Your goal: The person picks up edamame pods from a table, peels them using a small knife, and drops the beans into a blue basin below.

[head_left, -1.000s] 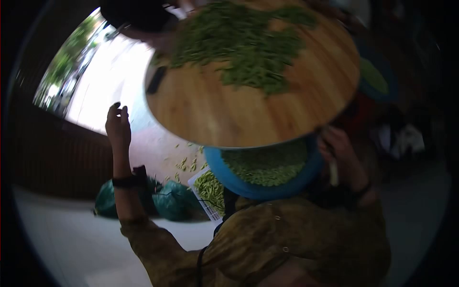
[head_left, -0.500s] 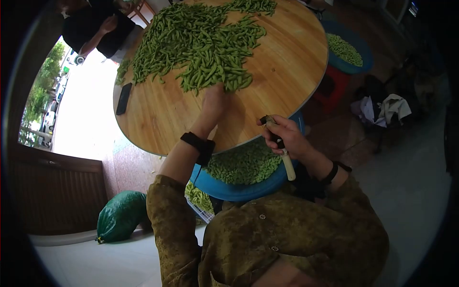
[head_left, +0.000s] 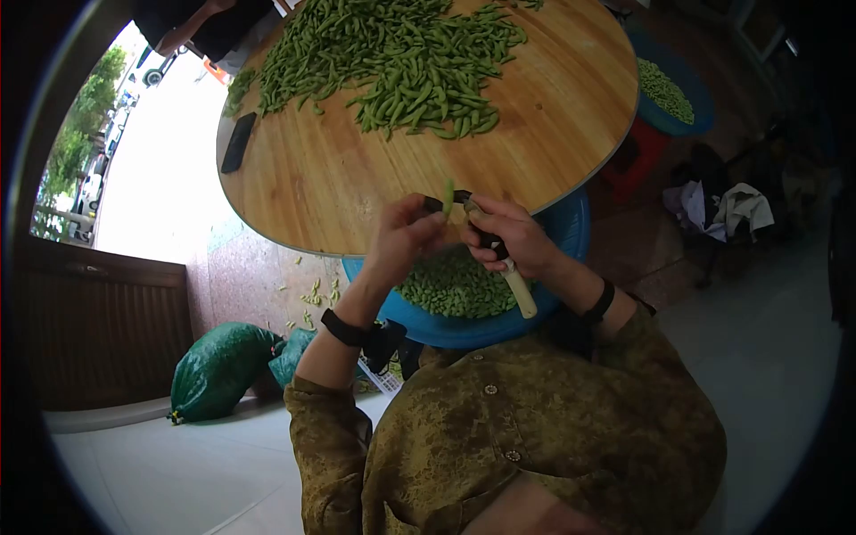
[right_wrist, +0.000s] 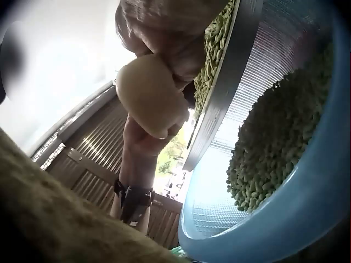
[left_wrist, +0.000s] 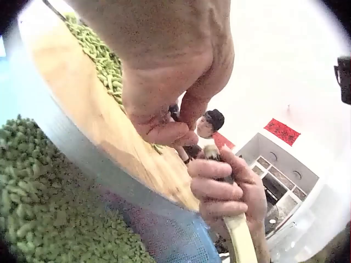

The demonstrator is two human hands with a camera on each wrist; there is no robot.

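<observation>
Table edge curves round on the near side, a smooth grey band, and both hands work just at it, over the gap where a blue basin sits below; whether rim and basin touch cannot be told. Between this edge and the heap of green pods runs a broad strip of wood, giving the wrists room toward the far side, while the brown patterned shirt bounds the near side. One dark flat slab lies by the left rim. The left hand pinches a single pod at its fingertips, the pod standing roughly upright just beside the right hand, whose fingers are wrapped round one tool with a pale handle; the tool's dark working end is too small to make out. Two blue basins show in all, each holding loose beans: the nearer below the hands, the second basin off to the right above one red stool. Two green sacks slump on the floor at left, near scattered pods. Heaped pods are slender, slightly curved, too many to count; the beans are small and plump. Tabletop wood is striped with grain, the handle smooth and rounded, the sacks shiny and creased.
</observation>
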